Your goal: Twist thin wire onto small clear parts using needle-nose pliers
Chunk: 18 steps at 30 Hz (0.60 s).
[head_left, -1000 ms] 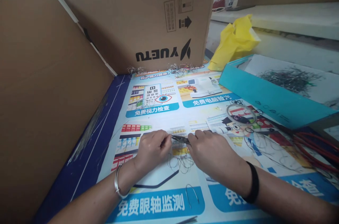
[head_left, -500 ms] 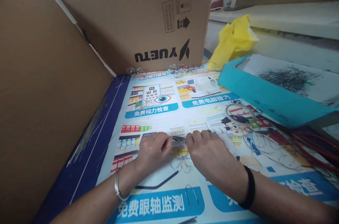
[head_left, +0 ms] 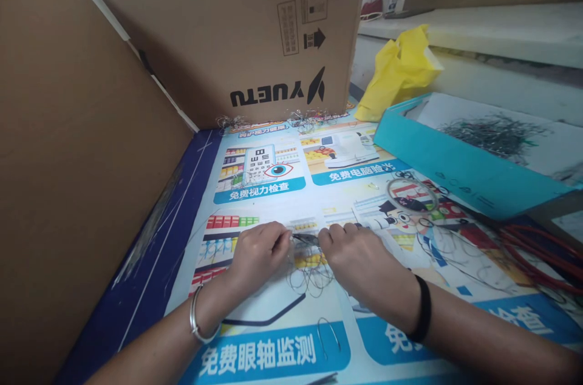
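1. Step in hand: fine close-up work, it seems, on a wire end. The pliers (head_left: 306,240) bridge the gap between the two hands, tips pointing leftward.
2. The right hand (head_left: 362,254) is clamped round the pliers, hiding most of their handles.
3. The left hand (head_left: 262,254) has thumb and finger pinched closed right at the plier tips; what sits between them is too small to tell. The hands are near each other but apart.
4. Thin wire loops (head_left: 312,279) spread just below the gap between the hands, on the person's side. I cannot tell whether one runs up to the tips.
5. A loose bent wire (head_left: 328,336) lies nearer the person, below the loops. The coil (head_left: 412,195) is beyond the right hand, and the blue box (head_left: 449,172), holding a tangle (head_left: 494,136) of wires, is farther out on that side.
6. The next move likely calls for a steady left pinch and small, controlled turns or squeezes from the right, keeping fingertips clear of the tips.
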Motion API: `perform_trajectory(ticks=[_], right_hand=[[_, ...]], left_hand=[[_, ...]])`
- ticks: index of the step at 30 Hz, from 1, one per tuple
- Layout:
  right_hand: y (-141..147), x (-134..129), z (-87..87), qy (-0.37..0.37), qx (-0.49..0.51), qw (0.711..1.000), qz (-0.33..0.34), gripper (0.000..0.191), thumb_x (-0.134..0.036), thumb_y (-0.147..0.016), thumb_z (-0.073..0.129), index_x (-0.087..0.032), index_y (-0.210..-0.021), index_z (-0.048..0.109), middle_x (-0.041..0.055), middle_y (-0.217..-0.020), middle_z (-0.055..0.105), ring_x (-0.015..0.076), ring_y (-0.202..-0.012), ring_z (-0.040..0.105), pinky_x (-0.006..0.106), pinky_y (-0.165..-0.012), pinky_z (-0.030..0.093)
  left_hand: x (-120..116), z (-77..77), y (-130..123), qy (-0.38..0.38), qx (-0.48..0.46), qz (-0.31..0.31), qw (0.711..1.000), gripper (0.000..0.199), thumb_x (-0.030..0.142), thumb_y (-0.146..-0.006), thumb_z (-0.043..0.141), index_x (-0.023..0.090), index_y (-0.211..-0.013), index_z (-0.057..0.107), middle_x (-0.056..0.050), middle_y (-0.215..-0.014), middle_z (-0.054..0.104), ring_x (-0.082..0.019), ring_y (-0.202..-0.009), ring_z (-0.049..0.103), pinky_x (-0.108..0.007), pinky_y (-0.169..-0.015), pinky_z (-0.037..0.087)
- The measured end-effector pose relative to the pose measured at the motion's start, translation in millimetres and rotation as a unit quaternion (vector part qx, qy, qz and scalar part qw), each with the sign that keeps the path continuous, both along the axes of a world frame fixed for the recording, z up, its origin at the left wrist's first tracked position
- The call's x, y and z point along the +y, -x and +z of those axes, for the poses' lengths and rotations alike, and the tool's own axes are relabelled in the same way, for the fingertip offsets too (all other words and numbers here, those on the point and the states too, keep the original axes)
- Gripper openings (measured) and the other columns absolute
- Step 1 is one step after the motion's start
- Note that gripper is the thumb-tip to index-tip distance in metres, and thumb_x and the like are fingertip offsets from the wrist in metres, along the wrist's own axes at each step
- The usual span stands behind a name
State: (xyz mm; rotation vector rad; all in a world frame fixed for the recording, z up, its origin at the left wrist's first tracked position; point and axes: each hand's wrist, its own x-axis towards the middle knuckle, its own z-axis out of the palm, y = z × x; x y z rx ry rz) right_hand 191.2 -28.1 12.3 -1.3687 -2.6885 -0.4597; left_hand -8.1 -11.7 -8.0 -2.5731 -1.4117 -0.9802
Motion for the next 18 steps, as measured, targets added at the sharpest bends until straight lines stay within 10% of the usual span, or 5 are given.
perform_trajectory(ticks=[18], right_hand=[[-9.6, 14.0, 12.9, 0.070, 0.035, 0.997, 0.014, 0.013, -0.014, -0.085, 0.045, -0.014, -0.081, 0.058, 0.0069, -0.074, 0.059, 0.0163, -0.063, 0.051, 0.029, -0.052, 0.017]], left_hand=[[9.8, 6.7, 11.3, 0.061, 0.036, 0.021, 0.997, 0.022, 0.026, -0.088, 0.049, 0.016, -0.071, 0.058, 0.000, -0.059, 0.060, -0.011, -0.053, 0.055, -0.022, -0.052, 0.037]])
